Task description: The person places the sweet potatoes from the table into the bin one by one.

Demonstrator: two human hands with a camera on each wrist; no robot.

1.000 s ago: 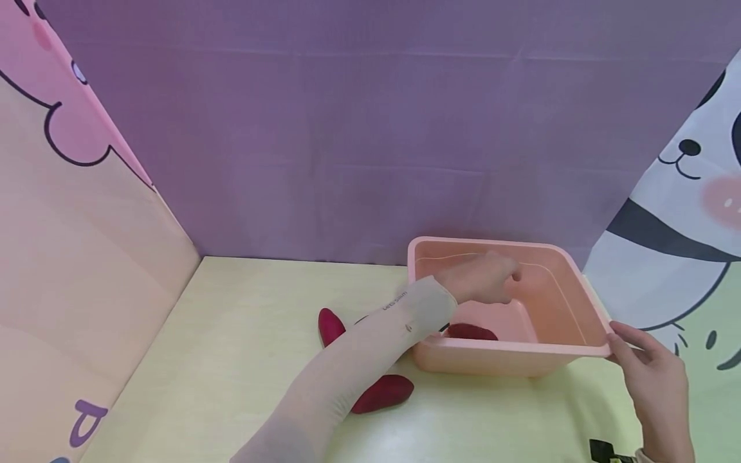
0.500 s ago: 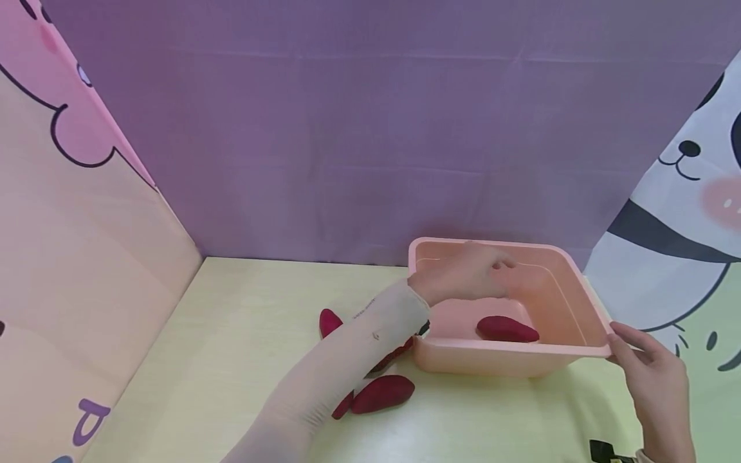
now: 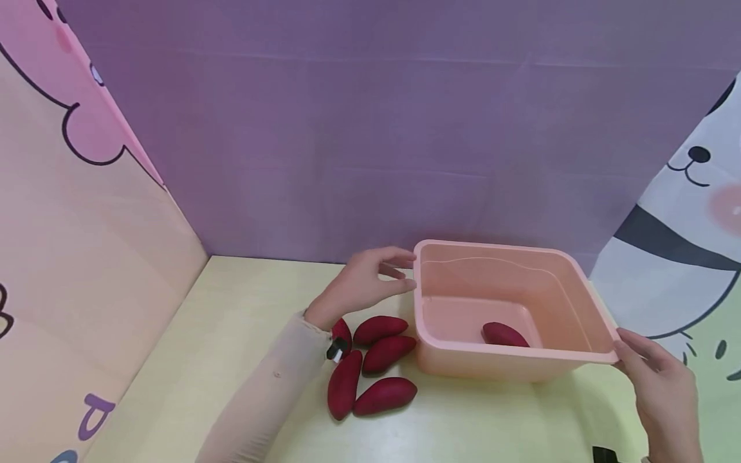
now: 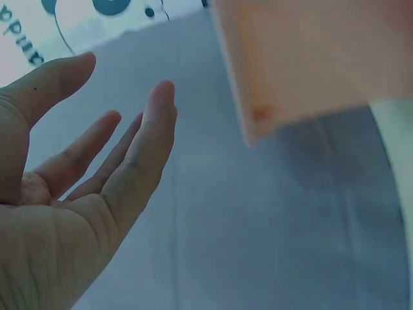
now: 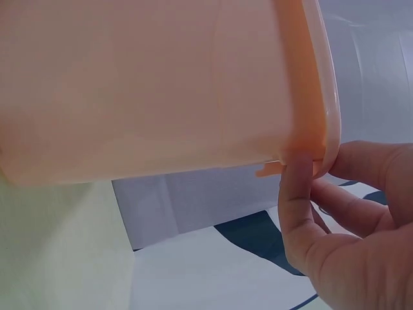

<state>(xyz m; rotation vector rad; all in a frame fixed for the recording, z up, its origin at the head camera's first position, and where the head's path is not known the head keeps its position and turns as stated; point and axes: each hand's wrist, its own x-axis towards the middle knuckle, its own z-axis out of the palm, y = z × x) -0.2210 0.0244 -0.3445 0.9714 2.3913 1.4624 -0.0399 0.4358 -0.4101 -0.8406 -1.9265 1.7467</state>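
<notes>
A pink plastic basin point(image 3: 475, 361) stands at the back right of the table, one dark red sweet potato point(image 3: 505, 335) lying inside it. My left hand point(image 3: 361, 283) is beside the basin's left rim, fingers spread and holding nothing. The left wrist view shows that hand point(image 4: 84, 194) with a gap between its fingertips and the basin point(image 4: 322, 58). At the front right corner, my right hand point(image 3: 666, 389) pinches the rim between thumb and fingers; the right wrist view shows its fingers point(image 5: 297, 194) under the lip.
Several sweet potatoes point(image 3: 384, 395) lie clustered on the pale table point(image 3: 231, 321), left of the basin and partly behind the left wrist. A purple backdrop point(image 3: 324, 161) rises behind. Printed panels stand left point(image 3: 87, 257) and right point(image 3: 666, 276).
My left hand has come out of the basin and moved left past its rim. The sweet potato inside and those on the table are now less covered. The right hand keeps its hold.
</notes>
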